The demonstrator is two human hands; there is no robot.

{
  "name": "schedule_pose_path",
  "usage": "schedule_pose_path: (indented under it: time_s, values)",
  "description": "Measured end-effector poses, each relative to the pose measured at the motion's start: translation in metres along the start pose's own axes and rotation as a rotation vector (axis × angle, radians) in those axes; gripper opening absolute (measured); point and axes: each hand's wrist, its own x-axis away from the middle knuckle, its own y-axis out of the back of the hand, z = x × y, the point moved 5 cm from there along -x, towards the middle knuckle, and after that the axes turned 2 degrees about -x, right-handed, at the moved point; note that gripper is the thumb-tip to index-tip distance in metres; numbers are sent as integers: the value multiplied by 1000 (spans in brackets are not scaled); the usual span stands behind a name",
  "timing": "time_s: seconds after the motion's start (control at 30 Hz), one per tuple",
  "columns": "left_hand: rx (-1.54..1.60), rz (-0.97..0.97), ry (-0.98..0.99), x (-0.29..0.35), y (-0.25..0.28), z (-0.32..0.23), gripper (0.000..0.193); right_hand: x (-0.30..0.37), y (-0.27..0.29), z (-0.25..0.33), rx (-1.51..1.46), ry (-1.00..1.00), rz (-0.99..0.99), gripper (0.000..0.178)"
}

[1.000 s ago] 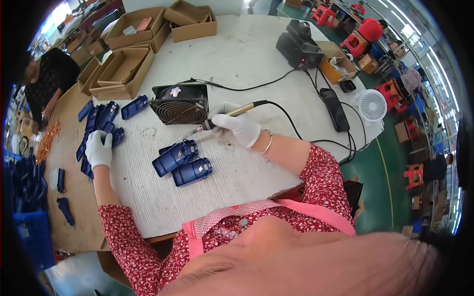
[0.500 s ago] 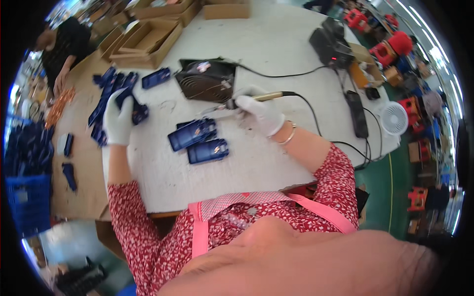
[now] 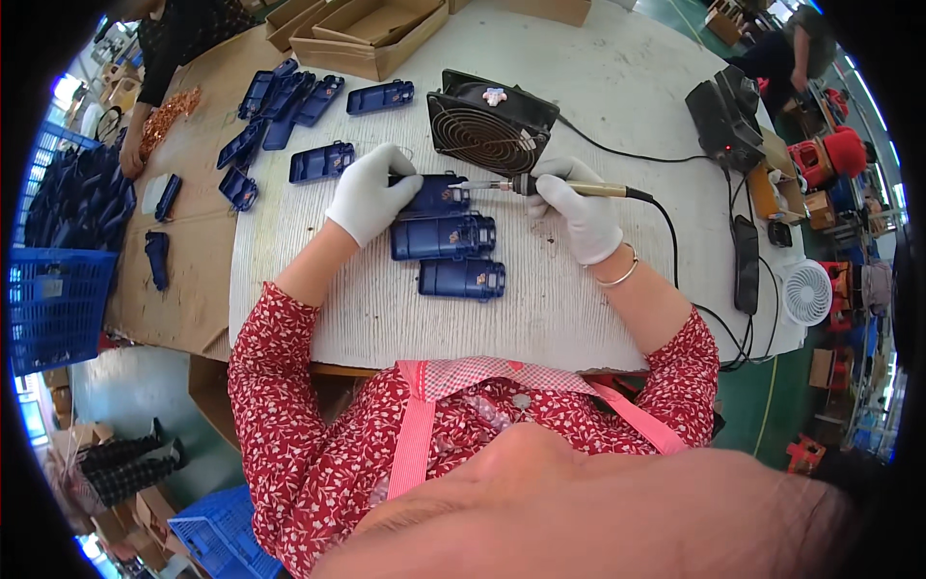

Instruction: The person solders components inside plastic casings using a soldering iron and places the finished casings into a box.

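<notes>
My white-gloved left hand (image 3: 374, 196) is closed on the left end of a dark blue plastic case (image 3: 436, 196), which lies on the white table. In my gloved right hand (image 3: 583, 214) is a soldering iron (image 3: 617, 191), its tip reaching left over that case. Two more blue cases, a middle one (image 3: 442, 236) and a lower one (image 3: 461, 279), lie just below, nearer to me. Another single case (image 3: 322, 162) rests up and left of my left hand. Small metallic bits show at the cases' right ends, too small to make out.
A black fan (image 3: 492, 121) stands behind the cases. Several blue cases (image 3: 289, 96) are heaped at the far left, near cardboard boxes (image 3: 371, 43). A black power unit (image 3: 728, 121) and white fan (image 3: 806, 292) sit at right. Another person's hand (image 3: 131, 154) is beside copper-coloured pieces (image 3: 169, 121).
My left hand has gone from the heap of cases to a case under the soldering iron. The iron's tip is now over that case. The whole view has also shifted.
</notes>
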Motion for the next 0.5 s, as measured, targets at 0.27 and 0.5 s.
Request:
schedule_pose_path:
  time_s: [0.27, 0.5]
  values:
    - [-7, 88, 0, 2, -7, -4, 15, -1, 2, -3, 45, -5, 25, 9]
    - [-11, 104, 13, 1, -8, -3, 14, 2, -1, -1, 110, -16, -9, 7]
